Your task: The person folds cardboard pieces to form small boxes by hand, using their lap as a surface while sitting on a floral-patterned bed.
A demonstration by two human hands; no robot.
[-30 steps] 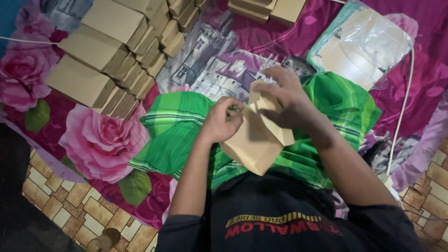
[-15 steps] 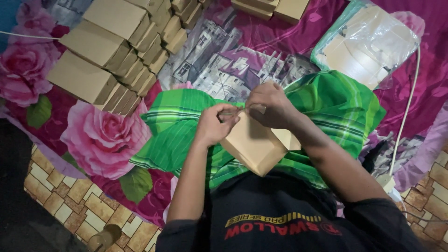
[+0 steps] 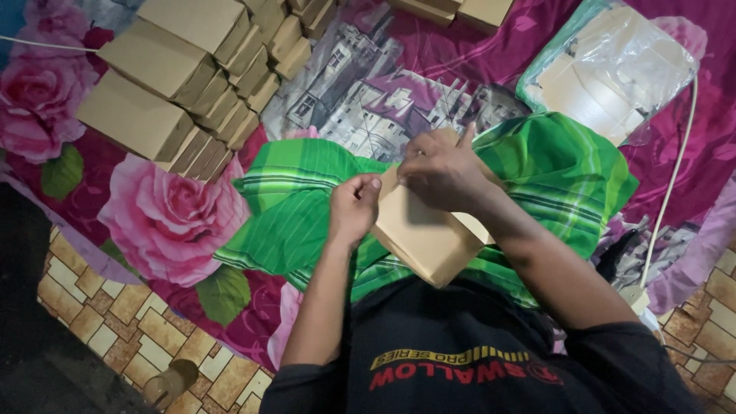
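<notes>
Hands meet over one small tan cardboard box (image 3: 425,238), which sits over the person's lap on a green plaid cloth (image 3: 307,207). The left hand (image 3: 354,208) is curled shut, its thumb and fingers pinching the box's left edge. The right hand (image 3: 442,170) lies across the top of the box, fingers bent around its far flap, forefinger pointing up and away.

Under the cloth spreads a magenta blanket printed with pink roses (image 3: 165,218) and a grey castle scene. To the far left stand rows of finished plain tan cardboard boxes (image 3: 165,84); the exact count cannot be told. At the far right lies one clear plastic bag of flat tan cardboard blanks (image 3: 609,73). One white cable (image 3: 675,172) runs down the right side.
</notes>
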